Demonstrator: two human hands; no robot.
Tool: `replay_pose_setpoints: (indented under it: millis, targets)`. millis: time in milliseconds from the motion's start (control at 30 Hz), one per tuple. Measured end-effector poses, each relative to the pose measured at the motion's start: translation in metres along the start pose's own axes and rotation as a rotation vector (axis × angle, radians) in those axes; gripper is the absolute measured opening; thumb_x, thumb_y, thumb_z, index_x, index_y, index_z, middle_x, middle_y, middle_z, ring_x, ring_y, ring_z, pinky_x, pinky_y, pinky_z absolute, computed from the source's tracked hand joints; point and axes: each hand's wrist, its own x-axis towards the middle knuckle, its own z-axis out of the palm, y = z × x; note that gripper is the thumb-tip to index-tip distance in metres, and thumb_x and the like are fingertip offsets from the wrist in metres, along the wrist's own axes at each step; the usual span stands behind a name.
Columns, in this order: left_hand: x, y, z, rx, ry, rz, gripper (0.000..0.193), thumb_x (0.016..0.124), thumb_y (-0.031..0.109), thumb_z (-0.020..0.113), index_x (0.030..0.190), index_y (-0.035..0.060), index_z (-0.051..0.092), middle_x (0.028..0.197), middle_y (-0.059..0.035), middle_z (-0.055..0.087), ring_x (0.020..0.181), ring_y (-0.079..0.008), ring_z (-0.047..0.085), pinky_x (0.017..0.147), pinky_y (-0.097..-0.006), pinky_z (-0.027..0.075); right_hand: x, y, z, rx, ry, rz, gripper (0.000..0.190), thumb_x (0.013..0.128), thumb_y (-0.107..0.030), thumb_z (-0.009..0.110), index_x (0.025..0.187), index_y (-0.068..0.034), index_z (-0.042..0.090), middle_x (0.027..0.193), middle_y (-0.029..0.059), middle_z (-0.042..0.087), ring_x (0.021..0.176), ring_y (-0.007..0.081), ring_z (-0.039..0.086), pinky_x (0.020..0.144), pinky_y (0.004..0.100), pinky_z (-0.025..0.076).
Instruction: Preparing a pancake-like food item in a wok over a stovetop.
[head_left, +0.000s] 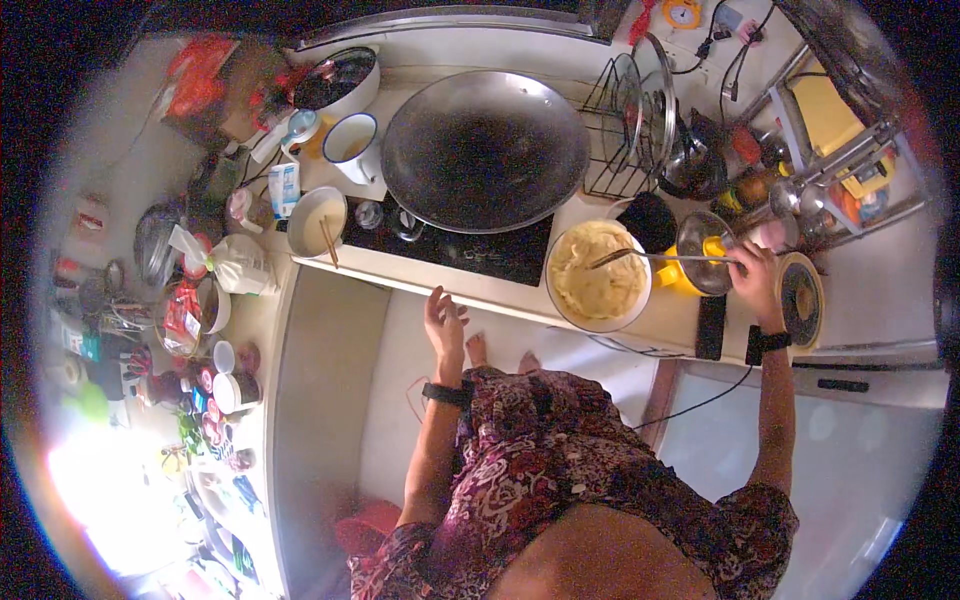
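My right hand (754, 276) grips the handle end of a long metal spatula (667, 257). Its blade touches or hovers just over a round of pale yellow pancakes or flatbread (596, 277) on a white plate (564, 313); which of the two I cannot tell. Beneath the handle stands a yellow-handled pot or jug (675, 276) with a glass lid. Off the counter's front edge, my left hand (445, 321) hangs in the air with fingers loosely apart, holding nothing. Behind it, a large metal wok (487, 154) rests on the black cooktop (465, 251).
A bowl of pale liquid (306, 225) with chopsticks (328, 244) across it stands at the cooktop's left, near a white enamel mug (361, 169). Right of the wok is a wire rack (600, 176) holding lids. A round board-like item (799, 300) lies beside my right wrist.
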Motion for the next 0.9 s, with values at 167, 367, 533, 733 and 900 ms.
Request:
replay_pose_setpoints:
  millis: [167, 367, 533, 733, 900]
  targets:
    - [0.004, 0.01, -0.006, 0.008, -0.032, -0.056, 0.033, 0.082, 0.007, 0.044, 0.115, 0.006, 0.039, 0.094, -0.008, 0.047, 0.07, -0.0151, 0.054, 0.052, -0.0241, 0.046, -0.002, 0.0, 0.015, 0.053, -0.075, 0.08, 0.017, 0.064, -0.009, 0.059, 0.081, -0.007, 0.058, 0.082, 0.0105, 0.057, 0.08, 0.029, 0.053, 0.071, 0.0364, 0.041]
    - [0.029, 0.025, -0.02, -0.034, 0.079, 0.04, 0.031, 0.081, 0.013, 0.047, 0.11, 0.0069, 0.04, 0.092, -0.0084, 0.052, 0.068, -0.0164, 0.057, 0.051, -0.0256, 0.047, -0.018, -0.005, 0.041, 0.4, 0.077, 0.155, 0.025, 0.07, -0.007, 0.059, 0.095, -0.004, 0.054, 0.082, 0.0093, 0.059, 0.075, 0.021, 0.057, 0.067, 0.0309, 0.045]
    - [0.098, 0.08, -0.042, -0.053, 0.083, 0.15, 0.028, 0.082, 0.011, 0.047, 0.107, 0.0061, 0.037, 0.087, -0.0072, 0.047, 0.065, -0.014, 0.055, 0.049, -0.0238, 0.046, -0.017, -0.03, 0.031, 0.507, -0.049, 0.271, 0.028, 0.071, -0.008, 0.06, 0.097, -0.002, 0.052, 0.085, 0.0087, 0.058, 0.077, 0.0172, 0.055, 0.07, 0.0295, 0.044]
    - [0.194, 0.121, -0.035, -0.156, -0.159, 0.024, 0.032, 0.08, 0.014, 0.049, 0.108, 0.0066, 0.037, 0.086, -0.0075, 0.048, 0.062, -0.0143, 0.055, 0.046, -0.0256, 0.046, 0.015, -0.108, 0.0, 0.545, 0.021, 0.296, 0.032, 0.071, -0.008, 0.06, 0.101, -0.003, 0.05, 0.094, 0.01, 0.056, 0.085, 0.0177, 0.053, 0.076, 0.0294, 0.041]
    - [0.276, 0.107, -0.021, -0.165, -0.309, -0.3, 0.04, 0.078, 0.021, 0.049, 0.112, 0.0046, 0.036, 0.091, -0.0116, 0.049, 0.061, -0.0179, 0.055, 0.044, -0.0274, 0.046, 0.066, -0.19, -0.029, 0.416, -0.04, 0.272, 0.035, 0.071, -0.008, 0.06, 0.104, -0.004, 0.049, 0.097, 0.0108, 0.055, 0.09, 0.021, 0.053, 0.079, 0.0292, 0.04]
